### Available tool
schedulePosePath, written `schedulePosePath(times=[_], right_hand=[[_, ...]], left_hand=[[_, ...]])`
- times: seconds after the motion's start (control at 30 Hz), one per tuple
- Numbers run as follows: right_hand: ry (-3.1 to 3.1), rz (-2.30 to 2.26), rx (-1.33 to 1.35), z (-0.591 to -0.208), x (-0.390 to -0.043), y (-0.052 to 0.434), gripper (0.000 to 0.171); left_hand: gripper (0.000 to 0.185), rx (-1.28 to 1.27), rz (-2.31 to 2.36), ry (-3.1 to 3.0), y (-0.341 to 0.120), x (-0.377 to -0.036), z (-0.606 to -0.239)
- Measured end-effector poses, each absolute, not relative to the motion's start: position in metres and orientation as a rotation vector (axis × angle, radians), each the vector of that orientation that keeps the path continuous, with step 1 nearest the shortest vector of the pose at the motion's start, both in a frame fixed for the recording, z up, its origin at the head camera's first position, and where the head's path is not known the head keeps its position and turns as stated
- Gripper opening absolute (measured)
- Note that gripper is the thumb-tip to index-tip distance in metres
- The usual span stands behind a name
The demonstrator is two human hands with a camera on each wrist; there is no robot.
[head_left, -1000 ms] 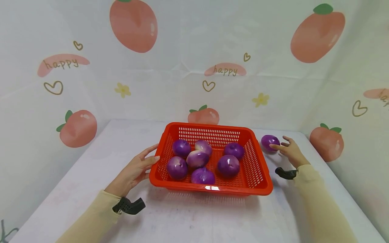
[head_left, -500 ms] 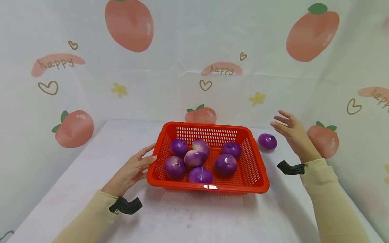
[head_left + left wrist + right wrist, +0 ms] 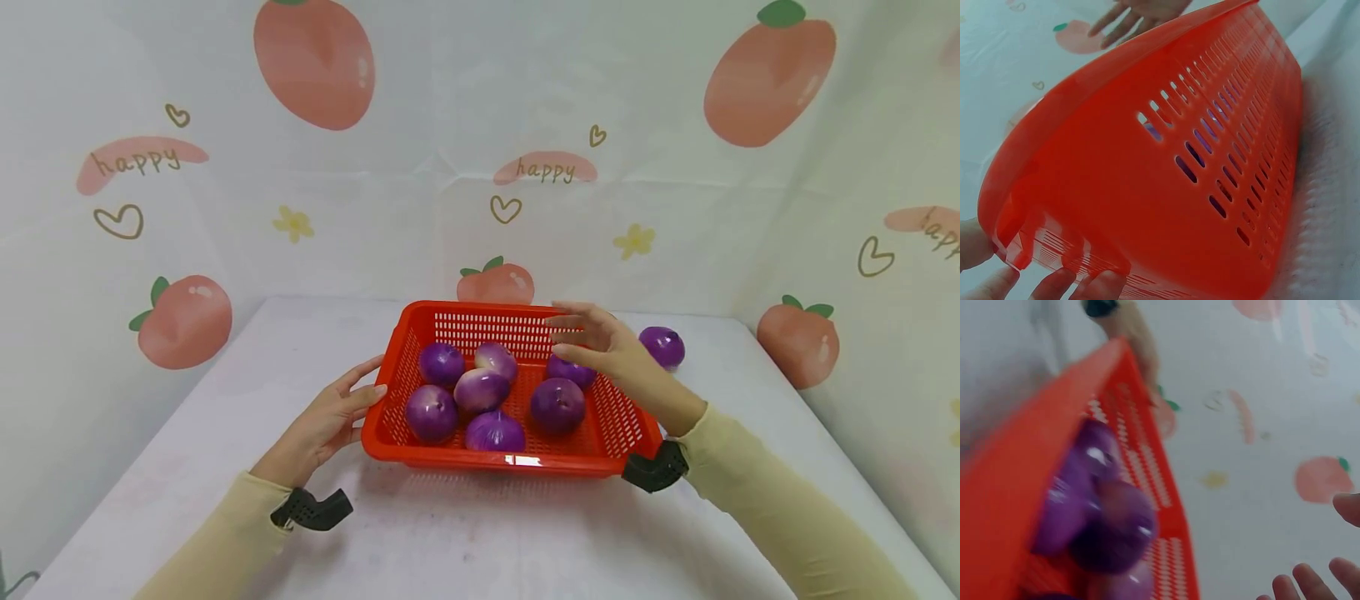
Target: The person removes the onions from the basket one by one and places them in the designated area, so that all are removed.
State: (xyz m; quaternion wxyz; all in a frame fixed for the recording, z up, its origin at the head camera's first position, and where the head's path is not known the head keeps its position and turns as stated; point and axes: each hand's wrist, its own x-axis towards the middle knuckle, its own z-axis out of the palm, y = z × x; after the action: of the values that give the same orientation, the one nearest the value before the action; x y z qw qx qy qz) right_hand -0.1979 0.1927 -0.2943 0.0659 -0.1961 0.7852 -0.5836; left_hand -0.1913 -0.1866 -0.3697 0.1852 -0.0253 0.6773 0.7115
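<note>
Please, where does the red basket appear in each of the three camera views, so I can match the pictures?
Head view: the red basket sits in the middle of the table, holding purple onions.
Left wrist view: its perforated outer wall fills most of the picture, seen from very close.
Right wrist view: its blurred rim and inside take the left half.
Shared landmark: the peach-printed backdrop.
</note>
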Motion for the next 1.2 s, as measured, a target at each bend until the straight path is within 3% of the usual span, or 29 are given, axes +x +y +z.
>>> schedulePosePath(times=[0.6, 1.2], right_hand=[[2.263, -1.238, -0.674, -0.346, -0.208, 0.139, 0.048], [2.279, -0.983, -0.599, -0.361, -0.207, 0.134, 0.059]], left_hand=[[0.071, -0.059, 2.006, 1.907, -0.186, -0.192, -0.37], [0.071, -0.081, 2.007, 1.885, -0.186, -0.193, -0.368]])
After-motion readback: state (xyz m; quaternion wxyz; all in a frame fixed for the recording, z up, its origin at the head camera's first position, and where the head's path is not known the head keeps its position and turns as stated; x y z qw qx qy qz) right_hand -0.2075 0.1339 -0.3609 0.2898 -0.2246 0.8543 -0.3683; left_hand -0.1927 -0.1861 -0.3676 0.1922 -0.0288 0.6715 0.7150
